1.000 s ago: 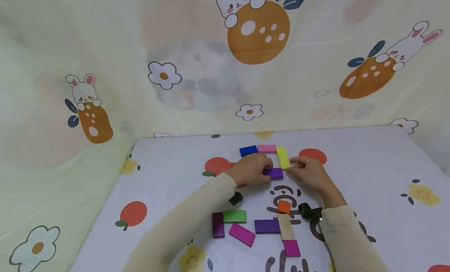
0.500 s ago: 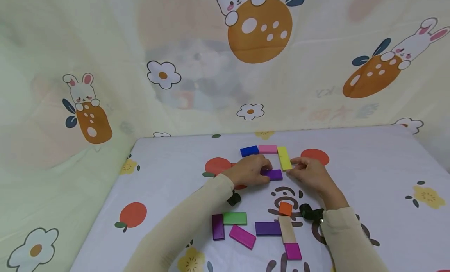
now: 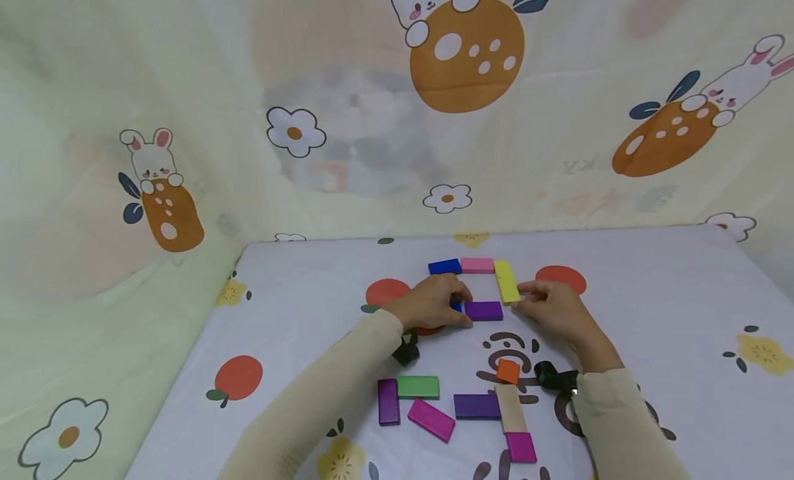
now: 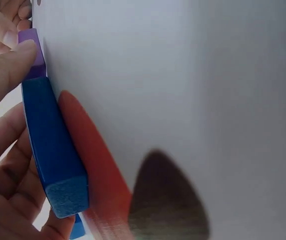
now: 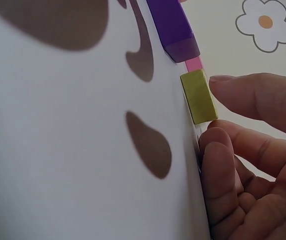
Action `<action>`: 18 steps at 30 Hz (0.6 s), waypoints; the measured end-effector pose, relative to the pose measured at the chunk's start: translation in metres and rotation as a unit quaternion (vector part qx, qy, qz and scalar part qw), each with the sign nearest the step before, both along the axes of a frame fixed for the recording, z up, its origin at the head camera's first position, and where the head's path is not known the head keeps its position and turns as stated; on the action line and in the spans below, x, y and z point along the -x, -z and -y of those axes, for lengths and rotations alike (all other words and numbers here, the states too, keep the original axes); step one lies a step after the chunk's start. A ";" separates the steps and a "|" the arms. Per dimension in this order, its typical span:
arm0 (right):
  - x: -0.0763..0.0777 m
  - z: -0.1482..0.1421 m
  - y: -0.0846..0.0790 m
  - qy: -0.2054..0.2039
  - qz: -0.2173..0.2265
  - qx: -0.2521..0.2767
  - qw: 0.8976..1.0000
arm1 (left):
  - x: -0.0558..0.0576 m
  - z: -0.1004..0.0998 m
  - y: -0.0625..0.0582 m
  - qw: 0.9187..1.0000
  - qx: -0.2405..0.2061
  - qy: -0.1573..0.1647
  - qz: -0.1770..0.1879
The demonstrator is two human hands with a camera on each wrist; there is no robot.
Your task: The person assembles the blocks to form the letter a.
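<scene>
My left hand pinches the left end of a purple block; in the left wrist view its thumb lies on that block. A blue block lies end to end with the purple one, mostly covered by the hand in the head view. My right hand has its thumb and index finger at the near end of a yellow block, the other fingers curled below. A pink block adjoins the yellow one's far end, and another blue block continues that row leftward.
Nearer me lie a dark purple block, a green block, a tilted magenta block, a violet block, a tan block, a small orange block and a small magenta block. Patterned cloth hangs behind the table.
My left hand has slid slightly left along the purple block, and a bit of the blue block now shows between its fingers. My right hand stays at the yellow block; the head view shifts slightly.
</scene>
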State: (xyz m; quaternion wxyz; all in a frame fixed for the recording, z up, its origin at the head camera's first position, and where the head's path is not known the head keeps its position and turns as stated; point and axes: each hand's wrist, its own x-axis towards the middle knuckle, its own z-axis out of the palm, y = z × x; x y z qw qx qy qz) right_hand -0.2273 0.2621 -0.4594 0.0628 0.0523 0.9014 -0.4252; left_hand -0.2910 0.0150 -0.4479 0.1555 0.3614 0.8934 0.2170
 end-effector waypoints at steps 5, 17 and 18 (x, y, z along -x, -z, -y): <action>0.003 0.000 0.001 0.004 0.004 0.002 1.000 | 0.001 0.000 0.002 1.000 -0.001 -0.002 0.000; 0.000 0.004 -0.001 0.018 0.016 0.026 0.999 | -0.005 -0.004 -0.003 0.999 0.007 -0.036 0.004; 0.001 0.004 -0.002 0.019 0.016 0.025 0.999 | -0.005 -0.004 -0.003 0.999 0.006 -0.036 0.003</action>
